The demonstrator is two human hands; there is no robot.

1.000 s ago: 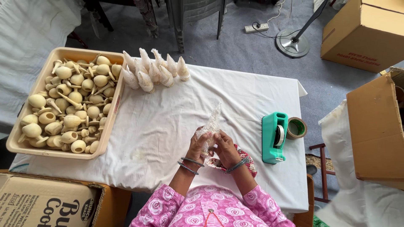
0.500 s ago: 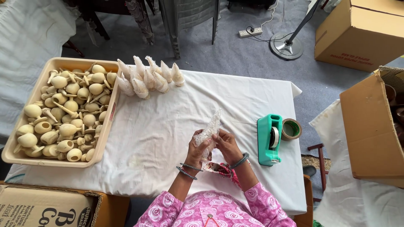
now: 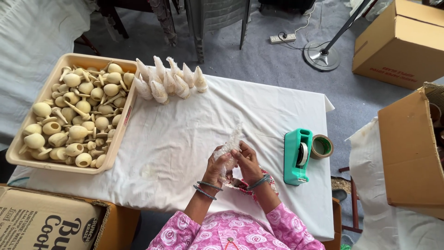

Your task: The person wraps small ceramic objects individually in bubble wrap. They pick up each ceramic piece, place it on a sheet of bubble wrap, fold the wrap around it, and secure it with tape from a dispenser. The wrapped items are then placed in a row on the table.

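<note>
Bubble-wrapped piece (image 3: 230,144) — pinched in both grips, left hand (image 3: 218,165) and right hand (image 3: 248,162) — near the desk (image 3: 185,134) front edge, beside the tape dispenser (image 3: 297,156).

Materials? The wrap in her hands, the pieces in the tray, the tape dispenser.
Wrap: likely clear bubble film, crinkled and see-through. Pieces: matte cream, possibly unglazed clay or wood; can't tell. Tape dispenser: smooth teal, probably moulded plastic.

Bright, even daylight, soft shadows (edges slightly bowed), sharp.
</note>
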